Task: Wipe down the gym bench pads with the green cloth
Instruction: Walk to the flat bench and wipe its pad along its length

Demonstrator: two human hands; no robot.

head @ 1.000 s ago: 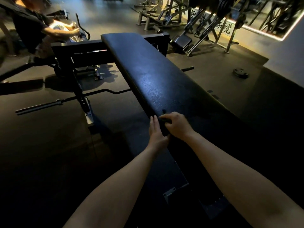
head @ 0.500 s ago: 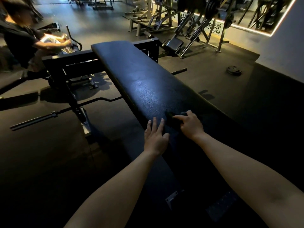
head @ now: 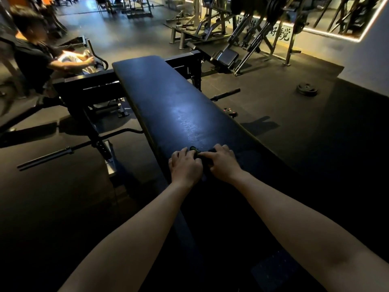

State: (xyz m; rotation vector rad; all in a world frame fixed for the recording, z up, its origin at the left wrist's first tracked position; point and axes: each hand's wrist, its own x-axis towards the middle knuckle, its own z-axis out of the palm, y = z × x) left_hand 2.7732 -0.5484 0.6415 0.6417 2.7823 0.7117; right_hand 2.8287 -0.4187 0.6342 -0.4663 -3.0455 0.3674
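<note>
Head view, dim gym lighting.

Pad (head: pixel 168 102): long, dark, flat, running from the near edge of the view away toward a black frame (head: pixel 88 87) at its far end. A pale sheen shows on the middle of its top surface.

Cloth (head: pixel 199 154): dark green, bunched small, lying on top of the pad near its left edge, at the near part of the lit stretch. Most of it is covered by the two hands; only a small bunched portion shows between them.

Left hand (head: pixel 185 165): knuckles up, fingers curled down over the left end of the cloth, gripping it against the pad.

Right hand (head: pixel 223 163): just beside the left, fingers bent over the right end of the cloth, holding it down. Both forearms are bare and extended.

Surroundings: a barbell (head: pixel 46 157) lies on the floor (head: pixel 273 106) left of the pad. A plate (head: pixel 307 89) lies flat on the floor, well apart to the right. A seated person (head: pixel 33 57) in a dark shirt is at upper left. Machines (head: pixel 242 45) stand along the far wall (head: pixel 374 49).
</note>
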